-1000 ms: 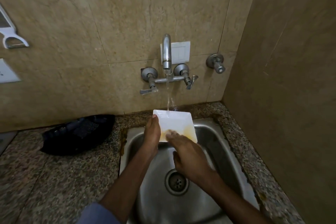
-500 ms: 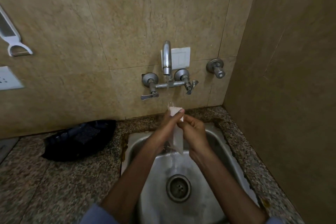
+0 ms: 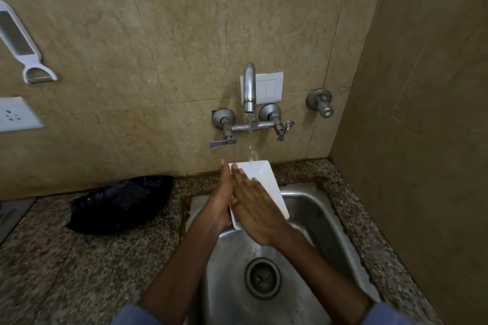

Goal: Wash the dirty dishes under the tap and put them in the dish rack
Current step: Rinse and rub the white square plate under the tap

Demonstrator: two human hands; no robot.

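**White square plate under running tap, both hands on it**

Your left hand [image 3: 220,202] holds the white square plate [image 3: 264,185] along its left edge, fingers extended up the rim and the palm cupped behind it, so the plate is supported from that side. Your right hand [image 3: 257,212] lies flat, fingers outstretched, pressed against the plate's near face; it is not curled round anything. The plate is tilted, its far edge raised toward the wall and its near corner low, and it sits over the back part of the steel sink [image 3: 330,219].

The tap [image 3: 249,90] is running. A thin stream of water [image 3: 250,145] falls from the spout and lands on the plate's upper edge. The visible part of the plate's face looks clean white.

The drain [image 3: 262,277] lies open below your wrists, in the middle of the basin. The speckled granite counter [image 3: 87,258] surrounds the sink. On it, to the left of the basin and against the wall, sits a black object [image 3: 121,203]; you cannot tell from this view what it is. A white peeler [image 3: 21,45] hangs on the tiled wall at far left, above a white wall socket [image 3: 15,115]. Blue sleeves [image 3: 137,315] show at the bottom edge.
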